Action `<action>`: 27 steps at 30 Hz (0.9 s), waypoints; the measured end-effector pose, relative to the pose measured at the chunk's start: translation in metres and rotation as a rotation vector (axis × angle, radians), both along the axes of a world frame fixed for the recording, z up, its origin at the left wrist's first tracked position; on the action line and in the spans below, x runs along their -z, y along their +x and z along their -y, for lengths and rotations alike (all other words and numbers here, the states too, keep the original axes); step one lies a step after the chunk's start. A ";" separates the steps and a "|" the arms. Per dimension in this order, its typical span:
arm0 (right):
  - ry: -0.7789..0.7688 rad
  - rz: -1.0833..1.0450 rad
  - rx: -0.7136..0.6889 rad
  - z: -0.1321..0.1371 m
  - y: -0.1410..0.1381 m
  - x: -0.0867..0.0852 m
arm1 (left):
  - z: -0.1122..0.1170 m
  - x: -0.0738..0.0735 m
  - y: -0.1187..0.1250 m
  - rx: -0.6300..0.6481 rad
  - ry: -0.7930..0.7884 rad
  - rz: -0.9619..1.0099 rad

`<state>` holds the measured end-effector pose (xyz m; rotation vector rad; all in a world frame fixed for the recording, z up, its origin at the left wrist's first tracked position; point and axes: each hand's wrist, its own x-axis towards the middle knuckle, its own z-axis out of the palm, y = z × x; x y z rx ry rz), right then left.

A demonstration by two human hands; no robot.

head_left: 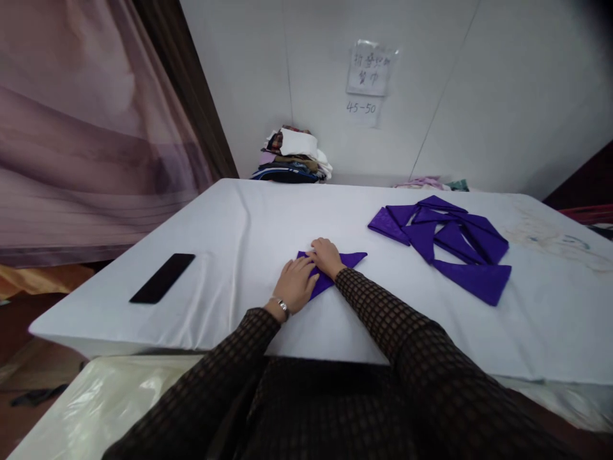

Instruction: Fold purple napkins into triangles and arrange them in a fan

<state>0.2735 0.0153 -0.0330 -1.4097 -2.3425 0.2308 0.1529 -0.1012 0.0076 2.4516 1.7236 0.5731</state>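
A folded purple cloth napkin (352,259) lies on the white-covered table in front of me, its pointed corner toward the right. My left hand (294,285) rests palm down on its left side, fingers stretched out and a little apart. Over the top of the same cloth is my right hand (327,257), its fingers bent and held together at the folded edge near my left fingertips. The right thumb is hidden, and both hands cover much of the cloth. Further right lies a loose heap of folded purple cloths (421,233), apart from my hands.
A flat black object like a phone (163,278) lies on the left of the white tablecloth (268,211). Behind the table's far edge is a stack of folded fabrics (294,156). Paper signs (368,73) hang on the wall. A pinkish curtain (90,134) hangs at left.
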 end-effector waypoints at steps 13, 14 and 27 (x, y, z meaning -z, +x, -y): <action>-0.018 -0.221 -0.051 -0.002 0.009 -0.002 | -0.032 0.043 0.004 -0.064 -0.200 -0.219; 0.010 -0.235 -0.122 0.004 0.011 -0.003 | -0.032 0.042 0.004 -0.063 -0.206 -0.225; -0.131 0.092 0.051 -0.017 0.113 0.007 | -0.031 0.042 0.004 -0.071 -0.180 -0.251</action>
